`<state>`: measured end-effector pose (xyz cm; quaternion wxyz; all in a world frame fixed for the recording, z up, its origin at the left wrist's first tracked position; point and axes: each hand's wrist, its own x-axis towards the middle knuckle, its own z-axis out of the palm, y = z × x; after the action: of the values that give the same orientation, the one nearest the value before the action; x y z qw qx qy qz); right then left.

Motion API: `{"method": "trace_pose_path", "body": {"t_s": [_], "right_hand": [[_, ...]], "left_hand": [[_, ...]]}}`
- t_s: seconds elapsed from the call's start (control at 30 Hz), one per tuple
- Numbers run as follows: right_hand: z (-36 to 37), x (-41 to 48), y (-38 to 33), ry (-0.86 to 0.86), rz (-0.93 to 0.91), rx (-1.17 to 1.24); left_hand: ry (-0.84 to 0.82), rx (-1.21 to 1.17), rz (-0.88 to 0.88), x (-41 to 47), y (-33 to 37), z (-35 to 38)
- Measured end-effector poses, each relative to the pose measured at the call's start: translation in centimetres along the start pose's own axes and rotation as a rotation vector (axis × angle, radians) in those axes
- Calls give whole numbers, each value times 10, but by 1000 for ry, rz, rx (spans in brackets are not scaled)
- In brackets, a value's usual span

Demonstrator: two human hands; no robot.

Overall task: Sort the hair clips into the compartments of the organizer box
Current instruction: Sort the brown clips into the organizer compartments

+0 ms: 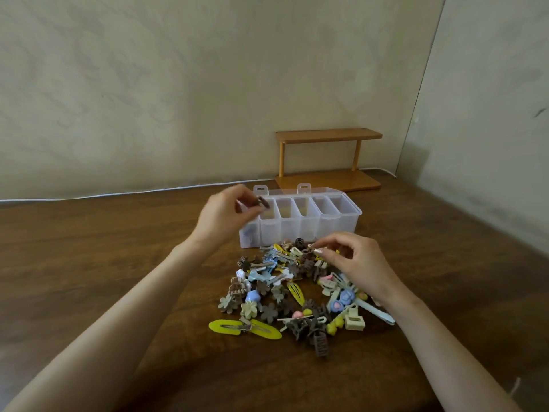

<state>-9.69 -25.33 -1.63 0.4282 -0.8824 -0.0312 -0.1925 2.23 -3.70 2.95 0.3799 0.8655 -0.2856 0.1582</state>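
On the brown wooden table (118,263), closest to the person, lies a loose pile of hair clips (269,313) in brown, blue, cream, pink and yellow. Two long yellow clips (225,326) lie at its near left edge.

The right hand (359,266) is low over the far right part of the pile. Its fingers (329,243) are curled, with the thumb and first finger close together and touching the clips. I cannot tell if they really pinch one.

A little farther, the left hand (222,218) is raised at the left end of the organizer box (309,230). Its fingertips are pressed together on a small brown clip (263,202), held above the leftmost part of the box.

The box is of clear plastic, stands just behind the pile, and has a row of open compartments. Something small and blue shows through its left wall.

Behind the box, a low wooden shelf (326,135) stands against the wall (178,84), and a white cable (118,194) runs along the far edge of the table.
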Motion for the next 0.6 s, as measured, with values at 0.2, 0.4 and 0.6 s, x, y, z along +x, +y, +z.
{"method": "trace_pose_path", "body": {"t_s": [0.2, 0.4, 0.6], "right_hand": [[0, 1, 3, -8, -13, -69], [0, 1, 4, 2, -29, -75], [-1, 1, 5, -1, -43, -77]], "left_hand": [[99, 160, -82, 14, -40, 2], [89, 267, 28, 13, -44, 2], [-239, 554, 80, 6, -36, 5]]}}
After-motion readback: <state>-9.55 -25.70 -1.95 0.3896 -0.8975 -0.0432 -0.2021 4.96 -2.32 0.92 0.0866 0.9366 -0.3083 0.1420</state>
